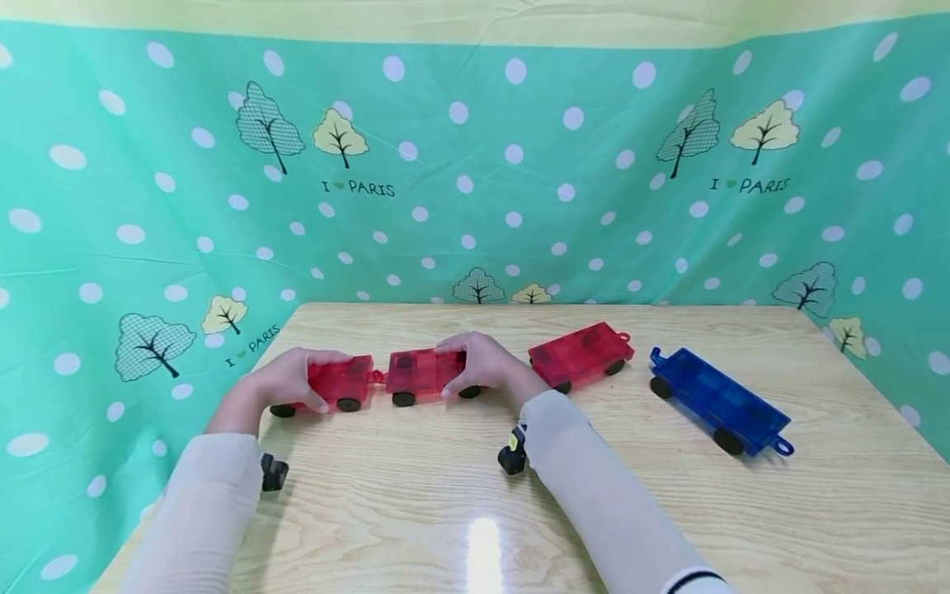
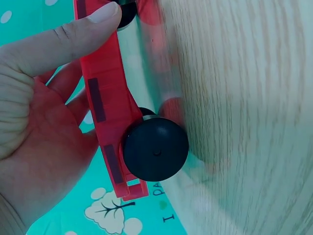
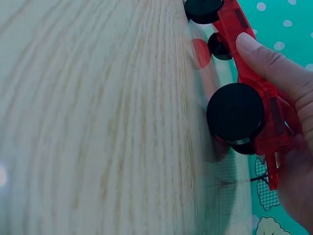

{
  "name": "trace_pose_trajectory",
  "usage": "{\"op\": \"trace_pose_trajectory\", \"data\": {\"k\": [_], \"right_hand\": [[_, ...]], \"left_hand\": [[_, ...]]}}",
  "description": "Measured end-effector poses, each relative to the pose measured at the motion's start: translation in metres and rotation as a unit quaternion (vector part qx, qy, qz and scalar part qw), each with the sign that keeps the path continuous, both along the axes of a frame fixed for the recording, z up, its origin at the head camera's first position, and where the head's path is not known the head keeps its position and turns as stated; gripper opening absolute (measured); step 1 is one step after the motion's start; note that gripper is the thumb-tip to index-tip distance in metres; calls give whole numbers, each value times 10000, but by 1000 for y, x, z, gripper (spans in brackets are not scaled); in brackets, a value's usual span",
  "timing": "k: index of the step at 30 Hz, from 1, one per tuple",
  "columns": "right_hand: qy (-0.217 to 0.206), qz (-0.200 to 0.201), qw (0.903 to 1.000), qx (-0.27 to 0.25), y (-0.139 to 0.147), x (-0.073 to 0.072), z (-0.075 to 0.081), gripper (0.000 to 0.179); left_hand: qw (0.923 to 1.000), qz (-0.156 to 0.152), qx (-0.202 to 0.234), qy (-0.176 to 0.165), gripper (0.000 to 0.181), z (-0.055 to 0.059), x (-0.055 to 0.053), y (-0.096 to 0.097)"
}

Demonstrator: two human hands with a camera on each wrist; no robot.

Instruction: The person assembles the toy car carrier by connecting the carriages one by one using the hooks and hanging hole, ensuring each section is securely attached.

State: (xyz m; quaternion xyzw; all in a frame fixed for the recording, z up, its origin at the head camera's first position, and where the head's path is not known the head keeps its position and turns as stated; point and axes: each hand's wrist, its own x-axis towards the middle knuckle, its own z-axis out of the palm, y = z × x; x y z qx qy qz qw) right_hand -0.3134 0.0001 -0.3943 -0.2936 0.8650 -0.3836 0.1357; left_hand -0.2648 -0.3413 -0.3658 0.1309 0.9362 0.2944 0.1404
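At the table's left, my left hand (image 1: 289, 378) grips a red toy train car (image 1: 345, 379) across its body, thumb along the near side. Just right of it, my right hand (image 1: 478, 363) holds a second red toy train car (image 1: 417, 373) the same way. Between the two cars, a small red coupling ring (image 1: 377, 376) meets the other car's end. In the left wrist view, a black wheel (image 2: 156, 149) sits low beside the wooden surface. From the right wrist, the second car's black wheels (image 3: 235, 111) show, with the thumb pressed on its side.
A third red car (image 1: 582, 355) stands right of my right hand, partly behind the forearm. Farther right, a blue car (image 1: 720, 398) sits at an angle, with a hook and a ring at its ends. A green dotted cloth (image 1: 512, 177) hangs behind the wooden table (image 1: 386, 503).
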Motion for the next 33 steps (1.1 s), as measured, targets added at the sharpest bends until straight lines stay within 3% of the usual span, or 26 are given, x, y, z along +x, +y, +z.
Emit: {"op": "trace_pose_trajectory", "data": {"k": [14,22,33], "right_hand": [[319,-4,9995,69,1,8,-1,71],[341,-106,9993,-98,7,12,-3,73],[221,-400,9977,-503,25,19,-5,67]], "left_hand": [[9971,-234,-335,635,80,2,5,16],[9981,-86,-207,575,77,-6,4,16],[9988,-24,-59,478,76,-5,5,8]]}}
